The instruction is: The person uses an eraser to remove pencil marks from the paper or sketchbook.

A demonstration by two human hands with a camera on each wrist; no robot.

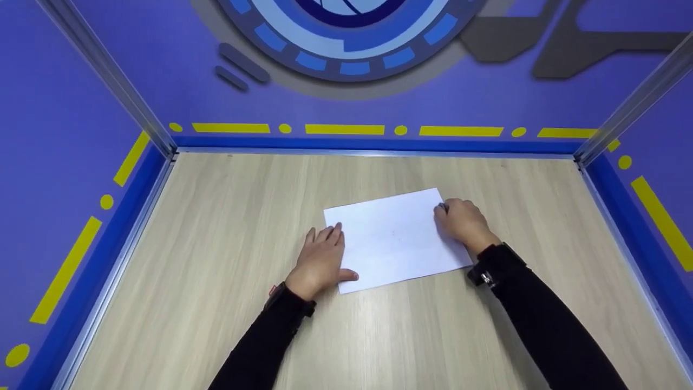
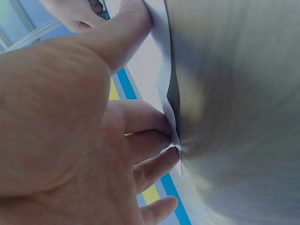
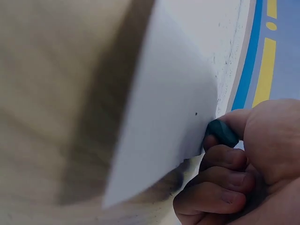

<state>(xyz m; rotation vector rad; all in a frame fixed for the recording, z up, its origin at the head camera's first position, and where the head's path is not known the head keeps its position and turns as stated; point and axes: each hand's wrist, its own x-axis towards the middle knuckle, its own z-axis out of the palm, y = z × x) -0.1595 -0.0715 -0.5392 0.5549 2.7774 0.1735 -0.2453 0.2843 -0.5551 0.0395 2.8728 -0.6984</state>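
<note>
A blank-looking white sheet of paper lies slightly turned on the wooden table. Over its left edge rests my left hand, fingers and thumb spread and extended, the fingertips touching the paper. In the left wrist view the sheet's edge buckles up a little beside the fingers. At the right edge, my right hand pinches a small dark teal rounded block between thumb and index finger, against the paper. The other fingers are curled in. In the right wrist view, the paper's near corner stands lifted off the table.
Wood-grain tabletop surrounds the sheet. Blue-purple panels with yellow dashes wall it at the back and both sides, with metal rails along the bottom. Tiny dark specks dot the paper in the right wrist view.
</note>
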